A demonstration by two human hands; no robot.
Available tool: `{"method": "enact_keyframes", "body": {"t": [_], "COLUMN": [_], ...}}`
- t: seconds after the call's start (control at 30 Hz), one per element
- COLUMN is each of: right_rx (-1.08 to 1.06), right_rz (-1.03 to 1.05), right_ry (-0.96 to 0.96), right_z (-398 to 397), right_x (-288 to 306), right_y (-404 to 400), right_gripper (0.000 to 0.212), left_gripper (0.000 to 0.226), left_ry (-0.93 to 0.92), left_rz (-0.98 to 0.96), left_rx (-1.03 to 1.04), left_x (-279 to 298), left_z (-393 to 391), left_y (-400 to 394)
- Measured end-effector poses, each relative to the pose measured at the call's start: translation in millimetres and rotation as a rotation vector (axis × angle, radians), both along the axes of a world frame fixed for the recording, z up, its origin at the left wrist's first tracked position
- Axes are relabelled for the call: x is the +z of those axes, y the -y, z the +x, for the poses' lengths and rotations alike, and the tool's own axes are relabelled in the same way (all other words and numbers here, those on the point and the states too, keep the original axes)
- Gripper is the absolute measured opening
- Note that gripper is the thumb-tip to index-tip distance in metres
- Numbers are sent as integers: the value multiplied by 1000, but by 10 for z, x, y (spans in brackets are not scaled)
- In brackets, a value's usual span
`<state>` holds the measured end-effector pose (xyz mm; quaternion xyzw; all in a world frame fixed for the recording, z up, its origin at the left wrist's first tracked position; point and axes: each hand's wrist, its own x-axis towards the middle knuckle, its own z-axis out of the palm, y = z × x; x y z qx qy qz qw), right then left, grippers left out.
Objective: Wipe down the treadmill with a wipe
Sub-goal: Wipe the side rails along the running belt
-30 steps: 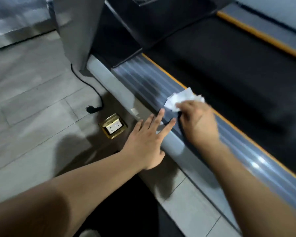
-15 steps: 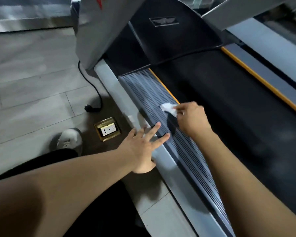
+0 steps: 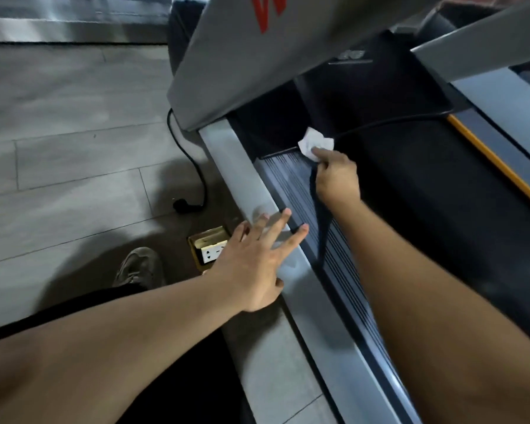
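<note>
Floor (image 3: 58,166): grey tiles filling the left half of the frame.
Shoe (image 3: 138,266): lower left of centre, resting on the floor.
Power cord (image 3: 193,166): black, curving down from the treadmill's front to a plug lying on the floor.
Floor socket (image 3: 210,249): brass-framed, lid raised, just left of the left hand.
Left hand (image 3: 254,264): centre of the frame; grip spread, fingers straight and fanned, lying on the grey side frame (image 3: 236,160).
Ribbed side rail (image 3: 288,179): dark strip between side frame and belt.
Right hand (image 3: 337,179): right of centre, above the ribbed rail; grip pinching the wipe.
Wipe (image 3: 314,143): white, crumpled, at the rail's upper end against the black motor cover (image 3: 364,96).
Belt (image 3: 441,194): black, right side, with an orange edge stripe (image 3: 496,163) beyond.
</note>
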<state>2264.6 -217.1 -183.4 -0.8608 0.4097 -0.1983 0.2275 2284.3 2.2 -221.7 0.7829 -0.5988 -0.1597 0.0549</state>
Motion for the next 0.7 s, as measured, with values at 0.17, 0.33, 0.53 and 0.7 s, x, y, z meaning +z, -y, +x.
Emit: {"method": "enact_keyframes", "body": {"t": [0.17,0.33,0.53,0.7], "right_rx": [287,616,95,681], "right_rz": [-78,-118,-75,-126], "right_ry": [12,-88,10,-53], "right_z": [80,39,1,-4], "right_x": [-86,-105,-186,-123], "right_y": [-432,-282,-74,-495], "right_gripper": [36,48,40,44], "left_gripper": [105,104,104,98], "left_ry": [-24,-29,-83,-47], "left_rz": [28,6,40,34], "left_rx": [27,31,34,29], "left_x": [-4,8,53,69], "left_z": [-34,-28,-38,-15], "left_y": [8,-13,-4,4]}}
